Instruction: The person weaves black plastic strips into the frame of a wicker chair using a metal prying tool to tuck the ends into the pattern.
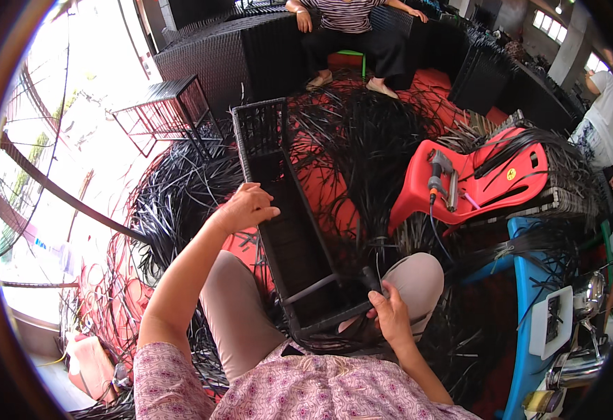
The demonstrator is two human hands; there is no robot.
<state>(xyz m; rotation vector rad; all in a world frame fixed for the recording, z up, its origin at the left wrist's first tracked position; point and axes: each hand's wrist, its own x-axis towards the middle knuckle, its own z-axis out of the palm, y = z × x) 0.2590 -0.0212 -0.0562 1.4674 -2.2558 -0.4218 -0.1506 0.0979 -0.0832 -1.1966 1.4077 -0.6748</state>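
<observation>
A long black frame (pixel 296 245), partly wrapped in woven strips, stands slanted between my knees, with its near end by my lap. My left hand (pixel 245 208) is bent over its left rail, fingers curled; the palm side is hidden. Near the frame's close right corner, my right hand (pixel 392 315) closes around a short black leg (pixel 372 280). A thin strand rises beside that hand. A light band (pixel 318 288) crosses the frame's near part.
Loose black strips (pixel 180 196) lie heaped over the red floor. At right stand a red plastic chair seat (pixel 418 185) bearing a corded tool (pixel 443 182), and a blue table (pixel 524 280). A small black frame (pixel 173 105) stands far left; people are beyond.
</observation>
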